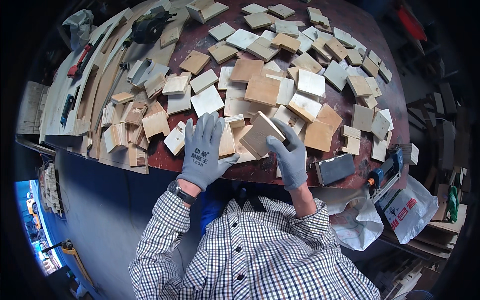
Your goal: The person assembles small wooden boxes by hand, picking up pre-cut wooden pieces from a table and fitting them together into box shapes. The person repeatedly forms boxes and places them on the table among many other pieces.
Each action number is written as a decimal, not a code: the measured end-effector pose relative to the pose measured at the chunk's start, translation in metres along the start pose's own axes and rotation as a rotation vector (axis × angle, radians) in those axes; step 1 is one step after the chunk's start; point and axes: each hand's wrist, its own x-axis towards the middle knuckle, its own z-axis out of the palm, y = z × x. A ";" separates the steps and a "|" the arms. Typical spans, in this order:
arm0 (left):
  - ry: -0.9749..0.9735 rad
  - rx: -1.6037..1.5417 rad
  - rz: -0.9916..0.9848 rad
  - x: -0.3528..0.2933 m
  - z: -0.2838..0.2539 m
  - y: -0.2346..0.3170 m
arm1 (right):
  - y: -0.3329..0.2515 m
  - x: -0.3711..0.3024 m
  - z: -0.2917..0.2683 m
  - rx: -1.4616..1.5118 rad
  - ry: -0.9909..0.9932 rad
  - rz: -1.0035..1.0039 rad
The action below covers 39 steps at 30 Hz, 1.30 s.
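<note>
Looking down, I am seeing dozens of flat, pale plywood offcuts [280, 65] — squarish, rough-edged — scattered over a round, dark red tabletop [350, 15]. My left hand [204, 150], in a grey knit glove, is lying flat with fingers spread wide, pressing on the pieces near the table's front edge. My right hand [289, 155], gloved too, is curling around a thick square wooden block [260, 134], gripping it tilted just above the pile. A grey sanding block [335, 168] is resting just beside that hand.
</note>
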 end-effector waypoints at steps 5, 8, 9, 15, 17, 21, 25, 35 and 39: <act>-0.012 -0.004 -0.016 0.000 0.000 0.000 | -0.043 0.038 -0.045 -0.173 -0.426 0.261; -0.018 -0.040 -0.014 0.003 -0.001 0.001 | -0.043 0.047 -0.042 -0.088 -0.400 0.305; -0.022 -0.054 -0.020 0.001 -0.002 0.001 | -0.043 0.048 -0.038 -0.069 -0.370 0.341; 0.006 -0.074 -0.018 0.002 -0.002 0.000 | -0.022 0.056 -0.033 -0.102 -0.544 0.496; 0.009 -0.064 -0.025 0.000 0.000 0.000 | -0.019 0.057 -0.031 -0.087 -0.572 0.457; 0.006 -0.064 -0.028 -0.001 -0.002 0.001 | -0.032 0.057 -0.030 -0.064 -0.665 0.423; 0.039 -0.078 -0.009 0.000 -0.001 -0.001 | -0.046 0.060 -0.038 -0.146 -0.729 0.377; -0.002 -0.070 -0.005 0.001 -0.010 0.001 | -0.055 0.104 -0.040 -0.631 -0.777 0.304; 0.043 -0.036 0.016 -0.001 -0.006 -0.001 | -0.065 0.106 -0.009 -0.722 -0.843 0.336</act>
